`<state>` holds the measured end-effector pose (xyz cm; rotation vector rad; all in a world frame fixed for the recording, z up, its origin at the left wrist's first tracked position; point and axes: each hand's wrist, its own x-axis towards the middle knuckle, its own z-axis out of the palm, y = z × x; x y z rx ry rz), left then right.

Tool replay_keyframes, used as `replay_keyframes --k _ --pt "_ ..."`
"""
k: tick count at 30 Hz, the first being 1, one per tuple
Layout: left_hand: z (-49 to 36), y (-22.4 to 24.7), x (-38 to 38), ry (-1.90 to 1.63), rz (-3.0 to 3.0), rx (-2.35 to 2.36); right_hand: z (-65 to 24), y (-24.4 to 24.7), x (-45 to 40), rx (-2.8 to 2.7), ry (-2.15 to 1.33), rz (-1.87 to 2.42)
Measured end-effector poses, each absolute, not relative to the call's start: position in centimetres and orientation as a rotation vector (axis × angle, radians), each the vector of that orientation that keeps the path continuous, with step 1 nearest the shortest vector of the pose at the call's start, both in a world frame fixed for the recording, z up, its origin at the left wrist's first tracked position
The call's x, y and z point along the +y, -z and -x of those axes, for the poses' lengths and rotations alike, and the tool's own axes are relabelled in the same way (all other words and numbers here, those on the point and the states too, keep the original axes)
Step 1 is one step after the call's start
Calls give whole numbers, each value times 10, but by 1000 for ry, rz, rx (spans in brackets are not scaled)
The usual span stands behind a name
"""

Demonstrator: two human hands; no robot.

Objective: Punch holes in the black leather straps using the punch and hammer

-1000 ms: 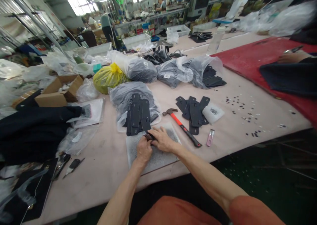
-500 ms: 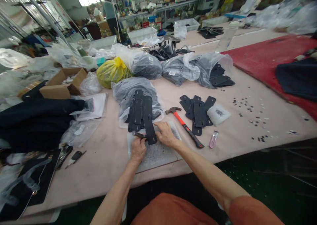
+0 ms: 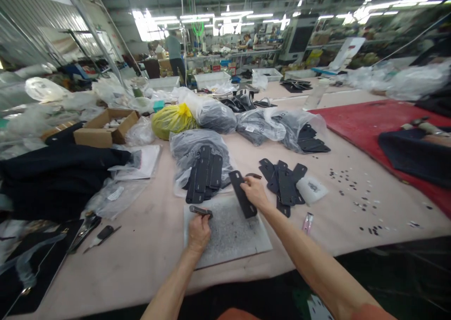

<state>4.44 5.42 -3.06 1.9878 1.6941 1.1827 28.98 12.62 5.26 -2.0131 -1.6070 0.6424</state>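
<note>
My left hand (image 3: 199, 233) is closed around a short dark metal tool (image 3: 200, 210), which looks like a punch, above the left part of a speckled pale board (image 3: 225, 233). Between the fingers of my right hand (image 3: 254, 191) is a black strip (image 3: 242, 194) with a slot near its end, tilted over the board's right side. Just behind that hand shows the head of a claw hammer (image 3: 253, 175); my hand and arm hide its handle. Beyond the board, a stack of black strips (image 3: 204, 173) lies on a plastic bag. More strips (image 3: 286, 183) lie in a loose pile to the right.
A pink cutter (image 3: 307, 222) and a small clear bag (image 3: 312, 190) lie to the right, with small scattered scraps (image 3: 366, 202) beyond. Filled plastic bags (image 3: 260, 125) and a yellow bag (image 3: 174, 121) stand behind. Dark cloth (image 3: 63, 176) and snips (image 3: 102, 235) are at left.
My right hand has carried a black strip away from the stack, rightward over the board. My left hand keeps the metal tool, now apart from the strip. The view has tilted upward.
</note>
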Motion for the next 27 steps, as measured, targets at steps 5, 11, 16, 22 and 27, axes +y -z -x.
replay_keyframes --k 5,11,16,22,27 --pt "-46 35 54 -1124 -2044 1686 -386 -75 114 -1471 -247 2285" --pt "-47 36 56 -1134 -2087 1672 -296 -58 149 -1631 -531 2166" --pt "-47 36 55 -1190 -2146 1615 -197 -40 198 -1636 -631 2179" --pt "-48 36 56 -1198 -2173 1628 -187 -37 226 -1551 -669 2264" --pt "-49 36 57 -1187 -2178 1637 -199 -36 226 -1507 -674 2253"
